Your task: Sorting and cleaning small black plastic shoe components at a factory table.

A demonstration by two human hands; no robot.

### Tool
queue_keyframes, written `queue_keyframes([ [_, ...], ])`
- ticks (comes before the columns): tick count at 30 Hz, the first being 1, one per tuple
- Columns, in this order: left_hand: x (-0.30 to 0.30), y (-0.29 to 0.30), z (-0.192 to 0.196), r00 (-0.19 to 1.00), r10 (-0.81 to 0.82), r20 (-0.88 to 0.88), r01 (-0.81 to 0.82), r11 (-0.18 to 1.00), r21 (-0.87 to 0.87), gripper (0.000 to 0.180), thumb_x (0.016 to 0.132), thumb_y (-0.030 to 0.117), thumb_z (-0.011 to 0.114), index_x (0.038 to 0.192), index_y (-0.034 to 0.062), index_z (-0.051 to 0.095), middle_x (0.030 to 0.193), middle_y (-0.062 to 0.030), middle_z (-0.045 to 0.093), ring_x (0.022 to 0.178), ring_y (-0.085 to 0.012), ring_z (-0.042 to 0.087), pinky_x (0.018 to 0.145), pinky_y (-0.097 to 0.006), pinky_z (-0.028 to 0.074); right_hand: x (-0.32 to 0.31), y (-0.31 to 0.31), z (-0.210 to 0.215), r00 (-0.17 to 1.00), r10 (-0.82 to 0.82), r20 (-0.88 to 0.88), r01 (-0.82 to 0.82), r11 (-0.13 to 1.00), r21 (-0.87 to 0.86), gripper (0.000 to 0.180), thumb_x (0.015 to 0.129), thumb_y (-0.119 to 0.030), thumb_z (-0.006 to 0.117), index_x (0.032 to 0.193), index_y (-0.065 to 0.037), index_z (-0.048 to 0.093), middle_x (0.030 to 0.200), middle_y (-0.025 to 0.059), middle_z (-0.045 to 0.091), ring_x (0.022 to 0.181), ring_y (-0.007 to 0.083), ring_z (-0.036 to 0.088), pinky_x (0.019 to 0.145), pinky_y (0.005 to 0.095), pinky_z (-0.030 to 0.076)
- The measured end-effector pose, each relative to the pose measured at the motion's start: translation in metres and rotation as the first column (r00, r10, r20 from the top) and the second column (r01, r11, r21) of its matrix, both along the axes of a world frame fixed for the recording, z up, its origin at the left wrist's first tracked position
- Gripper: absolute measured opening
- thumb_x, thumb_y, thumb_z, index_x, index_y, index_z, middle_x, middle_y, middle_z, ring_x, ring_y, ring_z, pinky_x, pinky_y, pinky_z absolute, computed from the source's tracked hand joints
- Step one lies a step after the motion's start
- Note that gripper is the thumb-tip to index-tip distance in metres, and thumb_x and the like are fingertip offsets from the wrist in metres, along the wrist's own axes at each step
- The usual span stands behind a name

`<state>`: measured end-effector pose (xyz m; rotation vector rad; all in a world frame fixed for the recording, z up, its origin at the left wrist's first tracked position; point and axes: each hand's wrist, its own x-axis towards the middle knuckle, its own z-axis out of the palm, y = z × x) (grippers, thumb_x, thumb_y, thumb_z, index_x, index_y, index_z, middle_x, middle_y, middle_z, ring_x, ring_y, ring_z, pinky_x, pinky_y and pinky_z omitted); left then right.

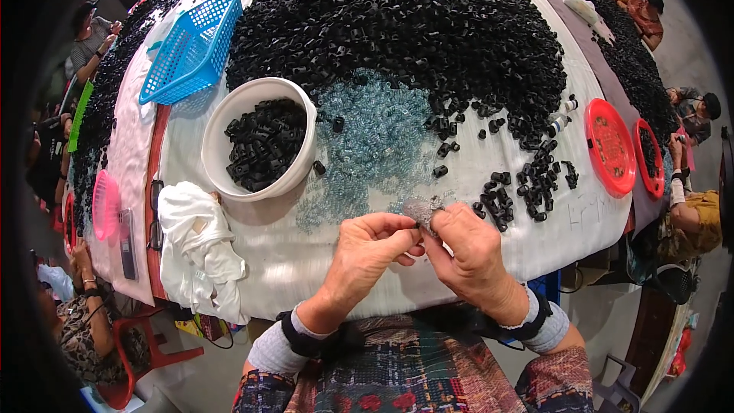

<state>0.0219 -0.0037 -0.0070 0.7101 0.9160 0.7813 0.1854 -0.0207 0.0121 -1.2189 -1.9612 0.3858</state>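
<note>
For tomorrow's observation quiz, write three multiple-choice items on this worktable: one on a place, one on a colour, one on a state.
1. Where is the white bowl?
A. Right of the red trays
B. Left of the clear pieces
C. On the floor

2. What colour is the mesh basket?
A. Blue
B. Green
C. Yellow

3. What is in the bowl?
A. Nothing
B. Water
C. Black parts

Answers: B, it sits left of the clear pieces. A, its mesh is blue. C, black parts fill it partway.
</note>
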Motion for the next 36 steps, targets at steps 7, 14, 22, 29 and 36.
queue_keyframes([
  [7, -0.004, 0.002, -0.005, 0.999, -0.035, 0.031, 0.037, 0.997, -0.069, 0.019, 0.084, 0.008, 0.065, 0.097, -0.0056, 0.064, 0.084, -0.0084, 0.068, 0.073, -0.0129, 0.066, 0.063, -0.023, 0.054, -0.002, 0.002, 0.002, 0.999, 0.043, -0.022, -0.043, 0.999, 0.0, 0.024, 0.066, 0.005, 0.066, 0.088, 0.0, 0.058, 0.078, 0.012, 0.057, 0.073, 0.0299, 0.057, 0.062, 0.0372, 0.048],
  [14, -0.005, 0.001, -0.013, 1.0, -0.011, 0.024, 0.01, 1.0, 0.005, 0.017, 0.084, 0.007, 0.063, 0.097, -0.0043, 0.065, 0.082, -0.008, 0.067, 0.071, -0.0129, 0.064, 0.061, -0.023, 0.053, -0.003, 0.004, -0.001, 0.992, 0.098, 0.078, -0.106, 0.989, 0.102, 0.023, 0.066, 0.005, 0.066, 0.087, 0.001, 0.058, 0.078, 0.0136, 0.056, 0.074, 0.0311, 0.057, 0.063, 0.0381, 0.049],
  [22, -0.008, 0.009, -0.003, 0.982, 0.031, 0.187, -0.017, 0.997, -0.079, 0.018, 0.086, 0.012, 0.065, 0.097, -0.003, 0.065, 0.085, -0.009, 0.067, 0.073, -0.0127, 0.064, 0.064, -0.024, 0.052, 0.0, 0.006, -0.01, 1.0, 0.03, -0.006, -0.029, 0.998, 0.053, 0.039, 0.064, -0.01, 0.078, 0.093, 0.003, 0.055, 0.099, 0.0211, 0.051, 0.083, 0.0351, 0.054, 0.066, 0.0398, 0.048],
  [29, -0.009, 0.006, -0.001, 0.988, -0.026, 0.155, 0.035, 0.998, -0.059, 0.017, 0.085, 0.012, 0.066, 0.094, -0.0017, 0.066, 0.087, -0.009, 0.068, 0.076, -0.0123, 0.064, 0.068, -0.025, 0.051, -0.006, 0.005, -0.009, 0.998, 0.031, 0.047, -0.035, 0.995, 0.097, 0.036, 0.063, -0.011, 0.081, 0.082, 0.0, 0.052, 0.086, 0.0149, 0.048, 0.074, 0.0306, 0.049, 0.06, 0.0393, 0.044],
  [36, -0.013, 0.006, -0.003, 0.99, -0.081, 0.117, 0.085, 0.996, -0.033, 0.019, 0.086, 0.014, 0.066, 0.095, -0.0019, 0.067, 0.089, -0.0081, 0.069, 0.078, -0.0119, 0.064, 0.067, -0.025, 0.051, -0.006, 0.004, -0.009, 0.996, 0.029, 0.082, -0.04, 0.991, 0.127, 0.033, 0.061, -0.007, 0.08, 0.078, -0.001, 0.053, 0.081, 0.0134, 0.048, 0.07, 0.0296, 0.049, 0.056, 0.0379, 0.043],
])
